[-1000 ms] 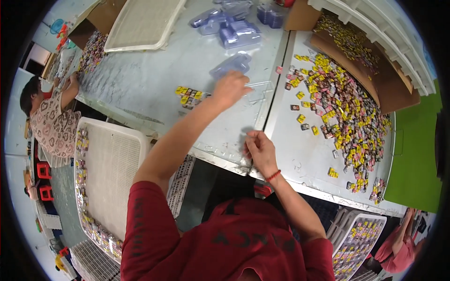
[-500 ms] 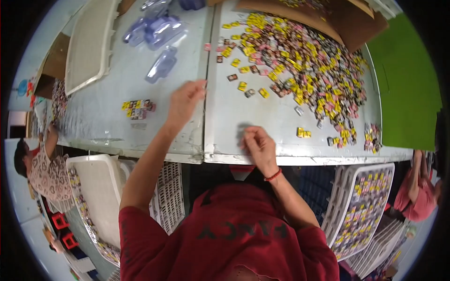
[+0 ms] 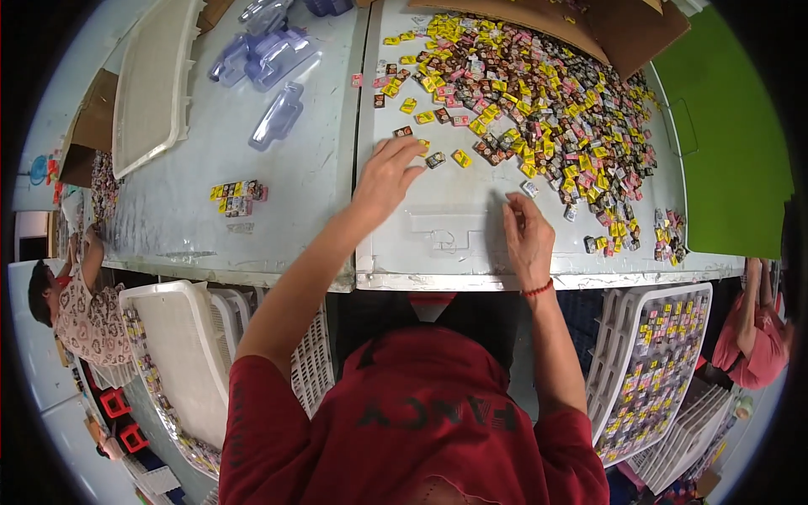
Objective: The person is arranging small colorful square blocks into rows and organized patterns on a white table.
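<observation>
My left hand (image 3: pixel 387 181) is stretched over the table with its fingers extended. Its fingertips touch or nearly touch a small yellow box (image 3: pixel 423 148) at the edge of the pile. Nearby lie a dark little box (image 3: pixel 435 160) and another yellow one (image 3: pixel 461 158). To the right, my right hand (image 3: pixel 528 240) hovers low, fingers loosely bent and thumb apart; anything under its palm is hidden. A small silvery box (image 3: pixel 528 188) sits just beyond its fingertips. Between the hands, near the table edge, lies a clear plastic tray (image 3: pixel 446 231), hard to make out against the white top.
A big pile of small boxes (image 3: pixel 539 109) spreads below a cardboard box (image 3: pixel 648 38). Left are a little block of boxes (image 3: pixel 238 195), clear bluish trays (image 3: pixel 273 59) and a white crate (image 3: pixel 156 84). Filled crates (image 3: pixel 652 370) stand below. Other people (image 3: pixel 84 311) work at both sides.
My left hand has moved right across the table seam to the loose boxes. My right hand has shifted right and forward, covering where several yellow boxes lay. A clear tray now shows on the table.
</observation>
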Motion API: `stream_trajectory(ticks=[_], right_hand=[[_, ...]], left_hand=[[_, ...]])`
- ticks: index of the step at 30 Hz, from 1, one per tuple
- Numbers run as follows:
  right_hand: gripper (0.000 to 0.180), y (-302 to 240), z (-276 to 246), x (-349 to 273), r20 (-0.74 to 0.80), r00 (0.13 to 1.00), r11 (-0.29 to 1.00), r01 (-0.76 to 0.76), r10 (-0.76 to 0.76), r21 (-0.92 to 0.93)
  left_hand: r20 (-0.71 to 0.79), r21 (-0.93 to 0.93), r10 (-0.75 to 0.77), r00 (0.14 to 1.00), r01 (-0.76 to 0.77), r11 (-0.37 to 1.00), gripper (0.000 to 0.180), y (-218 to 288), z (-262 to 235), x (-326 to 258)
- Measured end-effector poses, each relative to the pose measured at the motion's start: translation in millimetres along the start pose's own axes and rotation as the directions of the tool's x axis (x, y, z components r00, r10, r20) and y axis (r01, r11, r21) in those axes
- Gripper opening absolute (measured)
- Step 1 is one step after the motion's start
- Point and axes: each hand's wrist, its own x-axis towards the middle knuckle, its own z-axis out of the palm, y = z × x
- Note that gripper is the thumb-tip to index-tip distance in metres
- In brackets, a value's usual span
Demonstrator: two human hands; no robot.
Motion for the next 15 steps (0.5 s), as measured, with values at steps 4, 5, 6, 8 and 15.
stream_trajectory(ticks=[4, 5, 6, 8, 15], right_hand=[[0.023, -15, 7, 43, -0.003, 0.985, 0.975, 0.168, -0.171, -0.147], [0.023, -15, 12, 51, -0.004, 0.986, 0.975, 0.165, -0.167, -0.152], [0.022, -15, 17, 58, 0.011, 0.981, 0.959, 0.193, -0.195, -0.209], [0.022, -21, 24, 62, 0.049, 0.982, 0.938, 0.189, -0.182, -0.292], [0.02, -12, 22, 63, -0.02, 0.983, 0.915, 0.162, -0.182, -0.369]], left_hand=[[0.212, 0.057, -0.007, 0.977, -0.005, 0.998, 0.039, -21, -5, 19], [0.303, 0.04, -0.045, 0.952, 0.034, 0.999, 0.041, -22, -4, 21], [0.306, 0.034, -0.042, 0.951, 0.033, 0.999, 0.041, -21, -2, 21], [0.333, 0.043, -0.078, 0.94, 0.067, 0.997, 0.04, -16, 2, 17], [-0.018, 0.048, -0.039, 0.999, 0.04, 0.998, 0.035, -40, -21, 22]])
